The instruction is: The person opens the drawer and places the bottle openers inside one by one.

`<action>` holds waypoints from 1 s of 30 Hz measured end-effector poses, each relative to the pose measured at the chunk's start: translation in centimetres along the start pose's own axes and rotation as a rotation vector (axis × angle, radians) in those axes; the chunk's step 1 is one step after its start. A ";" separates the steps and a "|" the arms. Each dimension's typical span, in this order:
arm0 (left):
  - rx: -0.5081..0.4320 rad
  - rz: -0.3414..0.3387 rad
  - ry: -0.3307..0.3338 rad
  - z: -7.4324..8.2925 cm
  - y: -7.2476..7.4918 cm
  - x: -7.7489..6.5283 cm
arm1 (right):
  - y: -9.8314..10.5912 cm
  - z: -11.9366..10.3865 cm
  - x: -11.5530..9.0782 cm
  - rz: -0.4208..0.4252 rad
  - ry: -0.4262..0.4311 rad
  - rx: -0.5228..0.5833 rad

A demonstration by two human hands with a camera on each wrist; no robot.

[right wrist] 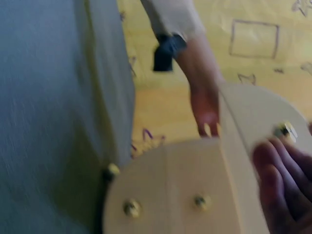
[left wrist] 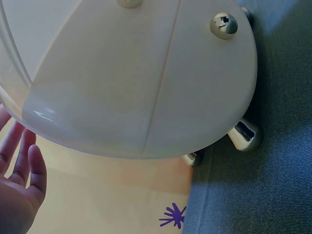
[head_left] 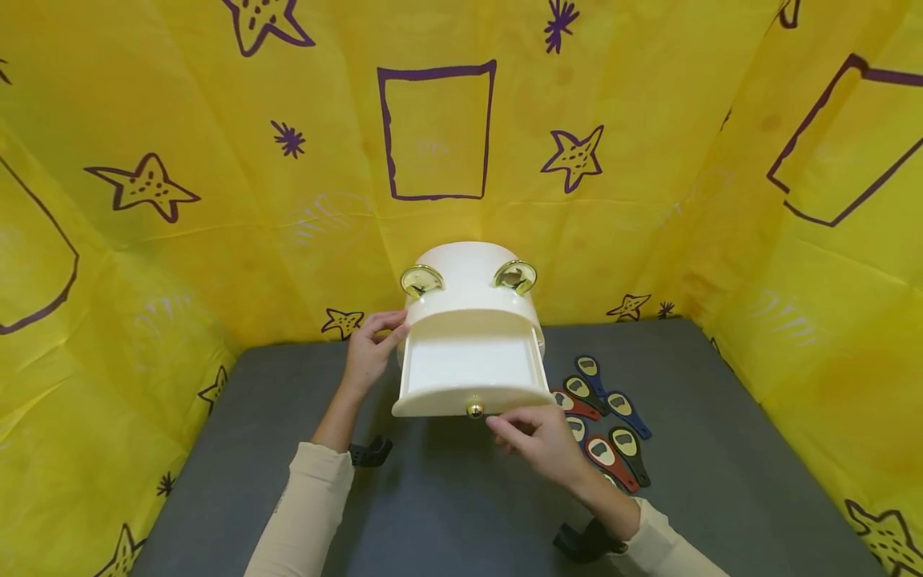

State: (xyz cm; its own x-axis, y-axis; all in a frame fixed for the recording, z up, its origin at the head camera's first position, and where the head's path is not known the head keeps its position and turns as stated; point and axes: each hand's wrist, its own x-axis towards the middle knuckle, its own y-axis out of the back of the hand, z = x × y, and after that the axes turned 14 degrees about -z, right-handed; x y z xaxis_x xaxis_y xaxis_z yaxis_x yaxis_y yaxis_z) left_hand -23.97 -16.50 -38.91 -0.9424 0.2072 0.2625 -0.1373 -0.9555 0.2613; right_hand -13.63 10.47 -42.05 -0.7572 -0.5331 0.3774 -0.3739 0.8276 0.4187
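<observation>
- Centre: we see a glossy cream rounded cabinet (head_left: 469, 280), its drawer (head_left: 472, 353) open, white floor showing.
- Our left hand (head_left: 369, 349), fingers loosely extended, touches its left side.
- Our right hand (head_left: 539, 441), fingers narrow, is beside the round gold knob (head_left: 474, 410); contact, we cannot tell.

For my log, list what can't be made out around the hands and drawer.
Head view: markings on paddles, too small; the lowest paddle, partly hidden by the right forearm.
Left wrist view: left hand, partly cut off by left edge.
Right wrist view: right hand and knob, blurred.
</observation>
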 end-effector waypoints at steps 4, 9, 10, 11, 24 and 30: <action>-0.008 -0.001 -0.001 0.0 0.0 -0.1 | 2.7 -0.3 -0.8 -0.240 -0.147 0.005; -0.023 -0.002 -0.010 -0.3 0.0 0.0 | 6.0 -0.2 -1.7 -0.375 -0.194 0.042; -0.026 -0.002 -0.010 -0.3 0.0 0.0 | 6.6 0.0 -1.9 -0.372 -0.179 0.042; -0.025 -0.001 -0.012 -0.4 0.0 0.1 | 7.2 0.1 -2.0 -0.362 -0.158 0.050; -0.028 0.005 -0.013 -0.2 0.0 0.1 | 13.2 3.3 -3.0 -0.088 -0.405 -0.193; -0.016 0.005 -0.008 -0.1 0.0 0.1 | 14.2 5.9 -3.8 -0.057 -0.554 -0.272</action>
State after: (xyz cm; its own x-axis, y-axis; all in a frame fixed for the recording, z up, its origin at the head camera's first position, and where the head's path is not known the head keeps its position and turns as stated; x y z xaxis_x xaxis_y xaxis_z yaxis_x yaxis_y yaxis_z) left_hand -24.05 -16.46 -38.96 -0.9404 0.2045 0.2716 -0.1378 -0.9596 0.2453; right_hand -19.29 25.30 -42.40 -0.9328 -0.3442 -0.1067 -0.3278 0.6872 0.6484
